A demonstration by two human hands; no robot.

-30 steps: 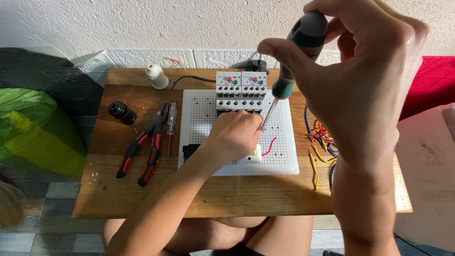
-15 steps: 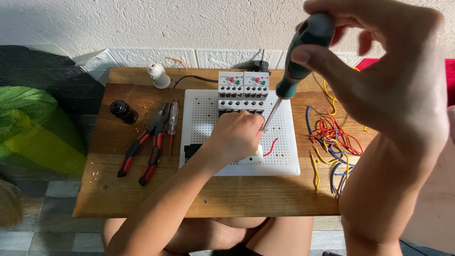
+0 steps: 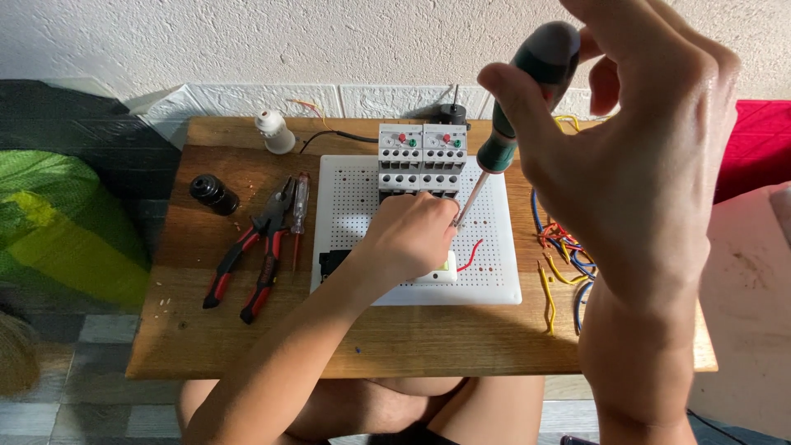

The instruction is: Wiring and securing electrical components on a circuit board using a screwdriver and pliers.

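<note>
While the left hand point(image 3: 408, 239) stays curled on the white perforated mounting board point(image 3: 494, 280), the right hand point(image 3: 634, 156), gripping the green-handled screwdriver point(image 3: 515, 107), has shifted left, uncovering the coloured wires point(image 3: 564, 255); its tip remains below the grey relay blocks point(image 3: 422, 156).

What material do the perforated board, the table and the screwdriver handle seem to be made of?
Perforated board: likely plastic, matte white, with a regular grid of holes. Table: wood, brown with visible grain. Screwdriver handle: probably rubbery plastic, green and grey, smooth.

wall point(image 3: 247, 41): white, rough plaster | table point(image 3: 395, 342): small, wooden, sunlit | floor point(image 3: 74, 395): grey tiles | cloth point(image 3: 58, 222): green, left | cushion point(image 3: 754, 148): red, right
</note>
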